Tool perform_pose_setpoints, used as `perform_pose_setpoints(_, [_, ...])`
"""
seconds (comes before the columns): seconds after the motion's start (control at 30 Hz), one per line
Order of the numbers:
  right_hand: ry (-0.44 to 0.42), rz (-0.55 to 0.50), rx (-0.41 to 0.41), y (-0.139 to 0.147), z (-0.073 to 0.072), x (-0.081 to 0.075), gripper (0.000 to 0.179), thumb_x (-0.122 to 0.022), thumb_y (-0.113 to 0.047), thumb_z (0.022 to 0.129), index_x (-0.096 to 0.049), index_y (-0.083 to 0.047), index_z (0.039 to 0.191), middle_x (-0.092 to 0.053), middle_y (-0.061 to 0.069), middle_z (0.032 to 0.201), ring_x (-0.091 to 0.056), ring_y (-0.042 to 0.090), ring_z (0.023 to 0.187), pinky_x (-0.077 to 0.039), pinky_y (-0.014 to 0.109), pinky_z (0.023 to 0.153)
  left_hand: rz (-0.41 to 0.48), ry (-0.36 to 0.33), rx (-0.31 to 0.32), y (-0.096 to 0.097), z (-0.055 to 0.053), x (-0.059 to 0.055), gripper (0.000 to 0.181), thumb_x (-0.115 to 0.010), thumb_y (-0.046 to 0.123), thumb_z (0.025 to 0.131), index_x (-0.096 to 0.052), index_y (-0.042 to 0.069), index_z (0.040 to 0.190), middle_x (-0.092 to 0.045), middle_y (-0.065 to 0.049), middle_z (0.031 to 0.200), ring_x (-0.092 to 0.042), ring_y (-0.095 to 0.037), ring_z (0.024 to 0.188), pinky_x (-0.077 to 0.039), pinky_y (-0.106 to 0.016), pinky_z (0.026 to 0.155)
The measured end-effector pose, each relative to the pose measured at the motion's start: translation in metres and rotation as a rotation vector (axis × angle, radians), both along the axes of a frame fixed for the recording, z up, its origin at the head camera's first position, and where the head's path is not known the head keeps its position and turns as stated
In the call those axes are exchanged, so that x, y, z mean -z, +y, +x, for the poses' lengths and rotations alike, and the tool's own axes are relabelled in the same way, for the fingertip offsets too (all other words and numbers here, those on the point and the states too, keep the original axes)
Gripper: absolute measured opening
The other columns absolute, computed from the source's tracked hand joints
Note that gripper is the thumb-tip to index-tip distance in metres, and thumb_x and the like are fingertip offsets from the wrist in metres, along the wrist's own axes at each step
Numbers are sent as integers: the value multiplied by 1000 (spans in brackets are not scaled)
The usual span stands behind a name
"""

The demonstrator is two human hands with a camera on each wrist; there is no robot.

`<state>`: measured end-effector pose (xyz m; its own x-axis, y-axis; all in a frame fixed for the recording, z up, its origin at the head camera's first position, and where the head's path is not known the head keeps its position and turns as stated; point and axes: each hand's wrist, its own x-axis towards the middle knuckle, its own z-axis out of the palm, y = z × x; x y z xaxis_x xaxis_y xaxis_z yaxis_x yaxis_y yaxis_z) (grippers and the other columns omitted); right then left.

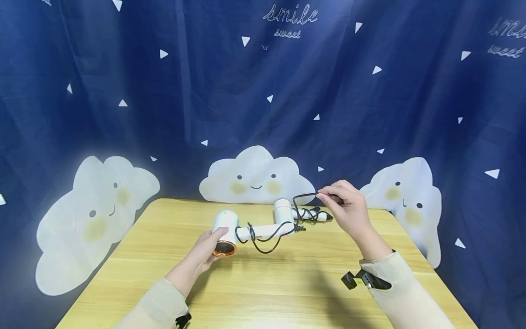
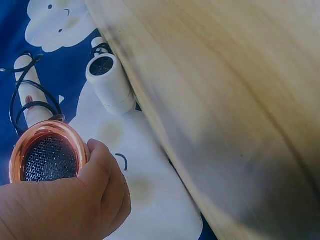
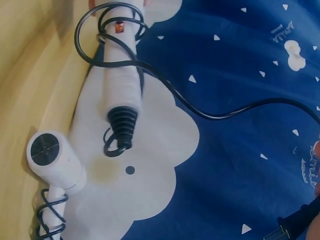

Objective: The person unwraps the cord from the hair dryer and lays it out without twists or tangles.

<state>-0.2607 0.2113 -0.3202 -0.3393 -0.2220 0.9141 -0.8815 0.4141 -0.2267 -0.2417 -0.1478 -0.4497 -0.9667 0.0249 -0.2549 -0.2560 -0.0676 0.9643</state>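
Observation:
A white hair dryer [image 1: 225, 224] with a copper-coloured ring [image 2: 75, 139] and a mesh front is gripped around its barrel by my left hand [image 1: 205, 249]. Its handle [image 3: 122, 85] points to the right, above the table. The black cord [image 3: 215, 117] loops loosely around that handle. My right hand [image 1: 349, 205] pinches the cord near its end, raised to the right of the handle. At the lower right of the right wrist view, the plug [image 3: 295, 222] shows beside this hand, which is mostly out of that frame.
A second white hair dryer [image 1: 283, 210] lies near the back of the wooden table [image 1: 255, 288], its handle wrapped in black cord [image 3: 50, 212]. Behind the table hangs a dark blue curtain [image 1: 230, 114] with cloud prints.

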Motion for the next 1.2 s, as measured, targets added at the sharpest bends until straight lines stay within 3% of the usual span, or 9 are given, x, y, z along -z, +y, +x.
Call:
perform_pose_setpoints(0.4, [17, -95, -20, -4, -3, -16, 26, -75, 22, 72, -76, 1, 86, -61, 8, 75, -44, 8, 67, -33, 22, 56, -1, 10, 11, 2, 0, 3, 65, -62, 40, 95, -44, -9, 133, -64, -20, 109, -67, -23, 89, -57, -33, 81])
perform_pose_setpoints(0.57, [22, -129, 7, -7, -6, -22, 17, -77, 16, 76, -75, 2, 85, -61, 10, 74, -43, 7, 67, -33, 22, 56, 0, 15, 7, 4, -1, 5, 61, -62, 39, 96, -46, -9, 131, -64, -20, 108, -67, -23, 88, -58, -34, 80])
perform_pose_setpoints(0.83, [35, -198, 23, -25, 7, -44, 6, -75, 14, 79, -72, 10, 83, -58, 18, 72, -43, 6, 67, -33, 17, 59, -3, 17, 9, 4, -1, 6, 61, -62, 39, 96, -47, -9, 131, -65, -19, 106, -68, -23, 86, -58, -33, 78])
perform_pose_setpoints(1.03, [25, -255, 35, -19, -15, -40, 5, -77, 6, 82, -74, 7, 85, -62, 16, 75, -46, 5, 68, -36, 16, 59, -5, 13, 16, 5, 0, 6, 64, -62, 40, 95, -46, -9, 132, -65, -19, 107, -68, -22, 87, -58, -33, 78])
perform_pose_setpoints(1.2, [45, -294, 50, -20, -23, -47, 7, -77, 8, 81, -77, 3, 86, -62, 14, 75, -47, 7, 68, -36, 19, 58, -3, 11, 12, 5, -1, 6, 62, -62, 39, 95, -47, -9, 132, -65, -19, 107, -68, -23, 87, -58, -34, 79])
